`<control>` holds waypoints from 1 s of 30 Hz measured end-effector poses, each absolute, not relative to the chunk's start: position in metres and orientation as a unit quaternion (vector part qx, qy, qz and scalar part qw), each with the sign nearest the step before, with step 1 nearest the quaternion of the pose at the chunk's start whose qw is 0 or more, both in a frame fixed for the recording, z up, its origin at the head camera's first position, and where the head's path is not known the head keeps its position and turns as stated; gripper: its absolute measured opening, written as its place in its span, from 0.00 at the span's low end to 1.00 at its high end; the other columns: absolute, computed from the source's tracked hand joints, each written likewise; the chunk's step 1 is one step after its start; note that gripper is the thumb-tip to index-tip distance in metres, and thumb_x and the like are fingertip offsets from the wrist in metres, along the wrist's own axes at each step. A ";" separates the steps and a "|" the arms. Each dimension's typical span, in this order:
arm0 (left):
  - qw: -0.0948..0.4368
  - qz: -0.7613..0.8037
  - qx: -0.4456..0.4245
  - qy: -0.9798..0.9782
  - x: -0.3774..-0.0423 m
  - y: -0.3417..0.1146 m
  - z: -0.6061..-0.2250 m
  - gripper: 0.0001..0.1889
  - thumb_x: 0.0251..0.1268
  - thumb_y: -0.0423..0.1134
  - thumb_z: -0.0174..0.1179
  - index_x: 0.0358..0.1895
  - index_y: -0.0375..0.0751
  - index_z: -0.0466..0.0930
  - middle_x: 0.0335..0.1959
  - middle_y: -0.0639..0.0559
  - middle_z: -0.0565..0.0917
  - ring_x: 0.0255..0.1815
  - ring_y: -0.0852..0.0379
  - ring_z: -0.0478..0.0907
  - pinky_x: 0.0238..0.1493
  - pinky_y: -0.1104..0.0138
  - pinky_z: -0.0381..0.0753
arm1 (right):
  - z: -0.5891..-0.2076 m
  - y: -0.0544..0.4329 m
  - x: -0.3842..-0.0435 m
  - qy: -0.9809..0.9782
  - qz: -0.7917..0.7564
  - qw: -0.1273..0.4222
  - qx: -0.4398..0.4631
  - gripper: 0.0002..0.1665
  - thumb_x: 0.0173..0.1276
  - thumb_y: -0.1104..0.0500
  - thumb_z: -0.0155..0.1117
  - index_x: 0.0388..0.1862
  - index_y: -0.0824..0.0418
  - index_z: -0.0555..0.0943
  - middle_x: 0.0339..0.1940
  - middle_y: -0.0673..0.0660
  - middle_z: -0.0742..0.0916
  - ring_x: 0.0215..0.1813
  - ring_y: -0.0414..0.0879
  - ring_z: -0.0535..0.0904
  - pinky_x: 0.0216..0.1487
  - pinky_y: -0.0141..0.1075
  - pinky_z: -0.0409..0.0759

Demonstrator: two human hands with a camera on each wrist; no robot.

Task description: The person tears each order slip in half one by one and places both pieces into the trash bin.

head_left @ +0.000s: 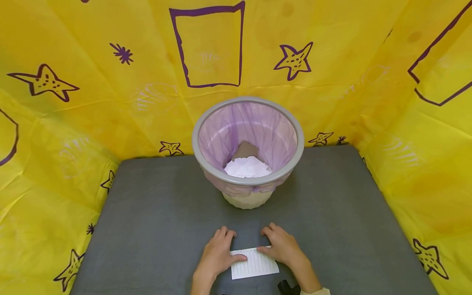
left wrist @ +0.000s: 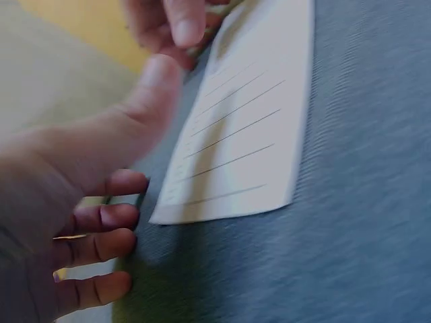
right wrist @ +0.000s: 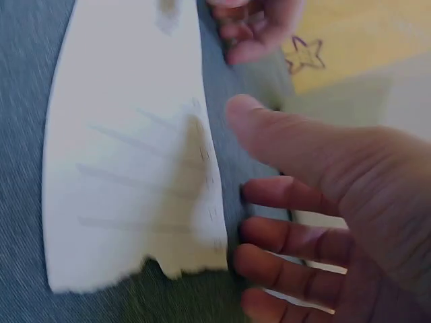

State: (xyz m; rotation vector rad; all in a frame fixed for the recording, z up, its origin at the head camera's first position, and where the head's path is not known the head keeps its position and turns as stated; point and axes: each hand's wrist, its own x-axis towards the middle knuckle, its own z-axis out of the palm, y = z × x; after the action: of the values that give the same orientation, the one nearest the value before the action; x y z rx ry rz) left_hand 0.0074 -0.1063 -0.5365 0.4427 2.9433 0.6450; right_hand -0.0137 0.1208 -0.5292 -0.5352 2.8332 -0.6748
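A small lined sheet of white paper (head_left: 255, 266) lies on the grey surface, its right end ragged and torn in the right wrist view. At its left end is my left hand (head_left: 217, 253), thumb over the sheet and fingers loosely bent beyond its far edge. Opposite, my right hand (head_left: 283, 246) hovers by the far right corner, its thumb tip overlapping the paper in the head view. Both wrist views show the thumbs raised and apart from the fingers, with no paper pinched between them. Shadows of the thumbs fall across the sheet (left wrist: 249, 128).
Beyond the hands stands a waste bin (head_left: 248, 180) with a grey rim and a purple liner. White paper scraps (head_left: 248, 167) and a brown piece (head_left: 245, 150) lie inside it. Yellow cloth (head_left: 147, 102) with purple drawings surrounds the grey table (head_left: 155, 221).
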 end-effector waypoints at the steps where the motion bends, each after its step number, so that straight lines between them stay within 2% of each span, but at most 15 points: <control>1: 0.048 0.208 0.153 0.965 0.010 -0.104 -0.537 0.34 0.36 0.65 0.72 0.44 0.47 0.76 0.37 0.58 0.71 0.41 0.57 0.71 0.37 0.62 0.76 | -0.529 0.118 -0.012 0.951 -0.226 0.096 -0.189 0.23 0.49 0.44 0.78 0.39 0.53 0.80 0.34 0.46 0.78 0.35 0.43 0.78 0.29 0.38 0.76; 4: 0.044 0.197 0.171 0.964 0.013 -0.099 -0.540 0.30 0.33 0.61 0.75 0.38 0.49 0.74 0.34 0.60 0.68 0.38 0.60 0.67 0.35 0.66 0.74 | -0.529 0.113 -0.008 0.946 -0.221 0.106 -0.211 0.24 0.48 0.45 0.79 0.38 0.52 0.78 0.33 0.46 0.77 0.33 0.43 0.77 0.27 0.37 0.75; 8: 0.034 0.192 0.185 0.963 0.013 -0.094 -0.540 0.24 0.35 0.58 0.73 0.33 0.51 0.73 0.32 0.61 0.66 0.35 0.63 0.64 0.32 0.70 0.70 | -0.529 0.109 -0.006 0.944 -0.216 0.099 -0.230 0.25 0.46 0.46 0.80 0.37 0.52 0.75 0.31 0.45 0.76 0.31 0.41 0.75 0.26 0.35 0.72; 14: 0.025 0.182 0.208 0.961 0.014 -0.092 -0.539 0.22 0.38 0.56 0.72 0.32 0.52 0.72 0.30 0.62 0.68 0.34 0.62 0.68 0.33 0.70 0.71 | -0.529 0.107 -0.004 0.932 -0.248 0.098 -0.244 0.19 0.49 0.55 0.78 0.29 0.53 0.74 0.26 0.44 0.73 0.26 0.36 0.67 0.25 0.29 0.64; 19: 0.003 0.190 0.233 0.954 0.015 -0.091 -0.538 0.21 0.39 0.52 0.74 0.34 0.51 0.74 0.29 0.62 0.72 0.34 0.61 0.72 0.33 0.70 0.72 | -0.531 0.107 -0.005 0.923 -0.260 0.090 -0.268 0.14 0.54 0.62 0.74 0.23 0.54 0.74 0.23 0.44 0.74 0.28 0.35 0.67 0.27 0.27 0.65; 23: -0.017 0.202 0.250 0.947 0.014 -0.090 -0.540 0.14 0.46 0.48 0.72 0.33 0.51 0.77 0.28 0.63 0.77 0.32 0.62 0.76 0.32 0.71 0.74 | -0.534 0.106 -0.006 0.917 -0.256 0.063 -0.298 0.13 0.56 0.61 0.72 0.23 0.53 0.74 0.24 0.43 0.76 0.32 0.35 0.69 0.30 0.26 0.68; 27: -0.025 0.243 0.237 0.940 0.010 -0.088 -0.536 0.05 0.57 0.44 0.66 0.32 0.52 0.80 0.29 0.63 0.83 0.30 0.64 0.80 0.29 0.71 0.76 | -0.530 0.106 -0.013 0.903 -0.279 0.012 -0.326 0.11 0.58 0.58 0.71 0.26 0.52 0.75 0.26 0.43 0.77 0.33 0.34 0.68 0.33 0.24 0.69; 30: -0.055 0.281 0.226 0.931 0.004 -0.087 -0.526 0.02 0.61 0.43 0.64 0.33 0.52 0.82 0.29 0.63 0.83 0.30 0.66 0.80 0.29 0.72 0.78 | -0.521 0.106 -0.019 0.892 -0.297 -0.028 -0.340 0.07 0.61 0.57 0.69 0.29 0.52 0.78 0.27 0.42 0.78 0.33 0.33 0.70 0.34 0.24 0.71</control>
State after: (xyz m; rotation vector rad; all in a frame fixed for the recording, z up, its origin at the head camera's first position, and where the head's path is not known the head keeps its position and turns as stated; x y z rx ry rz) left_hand 0.0039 -0.0867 -0.5262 0.7355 3.0330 0.9150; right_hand -0.0187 0.1063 -0.5206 -1.0889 2.8520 -0.9502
